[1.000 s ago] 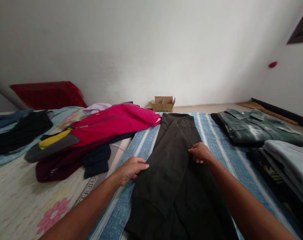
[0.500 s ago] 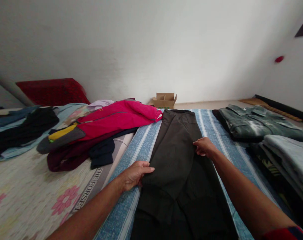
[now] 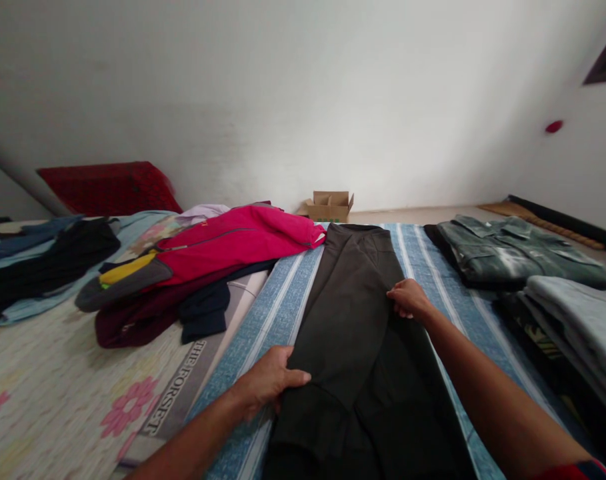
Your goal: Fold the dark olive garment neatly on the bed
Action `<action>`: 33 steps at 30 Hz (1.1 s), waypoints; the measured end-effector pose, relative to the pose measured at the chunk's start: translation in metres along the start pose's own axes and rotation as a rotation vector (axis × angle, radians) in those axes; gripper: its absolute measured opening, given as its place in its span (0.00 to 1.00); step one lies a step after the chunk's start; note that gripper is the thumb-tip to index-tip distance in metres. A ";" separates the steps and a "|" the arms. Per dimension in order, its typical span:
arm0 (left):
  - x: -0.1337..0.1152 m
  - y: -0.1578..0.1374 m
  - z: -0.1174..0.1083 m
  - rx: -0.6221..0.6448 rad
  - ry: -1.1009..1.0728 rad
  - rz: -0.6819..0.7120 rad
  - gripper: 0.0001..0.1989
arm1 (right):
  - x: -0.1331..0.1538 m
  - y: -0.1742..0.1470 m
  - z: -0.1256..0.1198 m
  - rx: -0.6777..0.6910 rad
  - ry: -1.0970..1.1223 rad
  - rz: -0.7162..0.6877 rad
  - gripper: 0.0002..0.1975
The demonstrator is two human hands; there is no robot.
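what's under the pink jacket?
The pink jacket lies on a maroon garment and a navy one, both sticking out below it, on the floral sheet. Anything further beneath is covered.

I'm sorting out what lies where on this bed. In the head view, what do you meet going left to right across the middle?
Black clothes → pink jacket → dark trousers under both hands → folded green shirt.

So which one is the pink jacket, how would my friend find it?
Start at the blue striped mat and look to its left edge, where clothes lie in a heap. The pink jacket lies on top of that heap, beside the dark trousers. It is the brightest piece, with one grey and yellow sleeve.
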State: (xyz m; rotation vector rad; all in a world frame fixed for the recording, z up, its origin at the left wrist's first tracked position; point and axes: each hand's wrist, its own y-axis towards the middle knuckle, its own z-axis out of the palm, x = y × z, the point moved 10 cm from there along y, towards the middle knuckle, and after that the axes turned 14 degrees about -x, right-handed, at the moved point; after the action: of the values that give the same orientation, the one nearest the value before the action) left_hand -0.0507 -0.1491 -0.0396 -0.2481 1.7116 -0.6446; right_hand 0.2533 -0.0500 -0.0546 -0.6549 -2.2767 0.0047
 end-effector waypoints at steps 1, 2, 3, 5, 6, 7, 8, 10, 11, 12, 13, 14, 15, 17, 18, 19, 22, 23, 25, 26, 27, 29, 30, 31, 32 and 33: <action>-0.001 0.000 -0.004 -0.044 0.038 0.019 0.20 | 0.000 0.001 -0.001 -0.005 -0.020 -0.017 0.09; -0.001 0.000 -0.008 -0.085 0.063 0.029 0.20 | 0.001 0.002 -0.002 -0.014 -0.039 -0.033 0.08; 0.000 0.000 -0.011 -0.114 0.070 0.032 0.21 | 0.001 0.003 -0.003 -0.027 -0.058 -0.047 0.08; 0.002 -0.002 -0.013 -0.144 0.042 0.006 0.23 | 0.000 0.006 -0.005 -0.061 -0.088 -0.072 0.07; 0.004 -0.003 -0.013 -0.148 0.021 -0.021 0.23 | -0.001 0.008 -0.006 -0.078 -0.099 -0.080 0.07; 0.006 -0.005 -0.013 -0.150 0.004 -0.046 0.25 | -0.001 0.009 -0.007 -0.090 -0.106 -0.087 0.07; 0.008 -0.007 -0.013 -0.149 -0.001 -0.064 0.26 | -0.002 0.010 -0.007 -0.098 -0.112 -0.090 0.07; 0.007 -0.010 -0.011 -0.150 0.031 -0.061 0.29 | -0.005 0.012 -0.007 -0.104 -0.120 -0.090 0.07; 0.006 -0.011 -0.011 -0.153 0.056 -0.042 0.30 | -0.006 0.013 -0.008 -0.106 -0.123 -0.089 0.07; 0.004 -0.012 -0.010 -0.154 0.076 -0.023 0.30 | -0.006 0.013 -0.008 -0.110 -0.123 -0.089 0.07; 0.002 -0.013 -0.009 -0.157 0.087 -0.011 0.29 | -0.007 0.013 -0.008 -0.115 -0.122 -0.090 0.08; 0.002 -0.014 -0.008 -0.165 0.080 -0.013 0.29 | -0.007 0.013 -0.009 -0.122 -0.120 -0.090 0.08; 0.003 -0.015 -0.009 -0.181 0.050 -0.028 0.29 | -0.008 0.013 -0.010 -0.128 -0.118 -0.091 0.08; 0.009 -0.017 -0.011 -0.214 -0.042 -0.089 0.30 | -0.009 0.013 -0.011 -0.137 -0.115 -0.089 0.08; 0.013 -0.019 -0.011 -0.221 -0.086 -0.126 0.31 | -0.009 0.013 -0.011 -0.139 -0.114 -0.089 0.08; 0.016 -0.022 -0.010 -0.224 -0.122 -0.157 0.32 | -0.009 0.012 -0.011 -0.139 -0.111 -0.091 0.08; 0.023 -0.029 -0.003 -0.191 -0.169 -0.198 0.33 | -0.009 0.012 -0.010 -0.135 -0.109 -0.099 0.08; 0.023 -0.031 -0.001 -0.179 -0.179 -0.205 0.33 | -0.009 0.012 -0.010 -0.135 -0.111 -0.100 0.08; 0.023 -0.034 0.006 -0.163 -0.199 -0.219 0.31 | -0.009 0.012 -0.010 -0.138 -0.119 -0.101 0.08; 0.021 -0.035 0.009 -0.150 -0.202 -0.218 0.29 | -0.009 0.012 -0.010 -0.140 -0.123 -0.103 0.08; 0.019 -0.035 0.013 -0.136 -0.188 -0.209 0.27 | -0.009 0.012 -0.010 -0.142 -0.127 -0.105 0.08; 0.015 -0.036 0.019 -0.102 -0.103 -0.164 0.26 | -0.009 0.011 -0.010 -0.146 -0.135 -0.111 0.08; 0.014 -0.035 0.019 -0.094 -0.040 -0.134 0.26 | -0.009 0.011 -0.010 -0.147 -0.140 -0.114 0.09; 0.014 -0.034 0.017 -0.099 0.031 -0.107 0.26 | -0.008 0.011 -0.011 -0.149 -0.145 -0.117 0.09; 0.014 -0.033 0.013 -0.120 0.105 -0.080 0.26 | -0.008 0.010 -0.011 -0.150 -0.151 -0.121 0.09; 0.014 -0.032 0.007 -0.148 0.179 -0.053 0.25 | -0.007 0.009 -0.011 -0.151 -0.157 -0.125 0.09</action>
State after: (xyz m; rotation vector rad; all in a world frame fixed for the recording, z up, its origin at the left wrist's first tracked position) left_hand -0.0537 -0.1844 -0.0348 -0.3493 1.9335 -0.5932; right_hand 0.2691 -0.0473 -0.0535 -0.6067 -2.4845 -0.1836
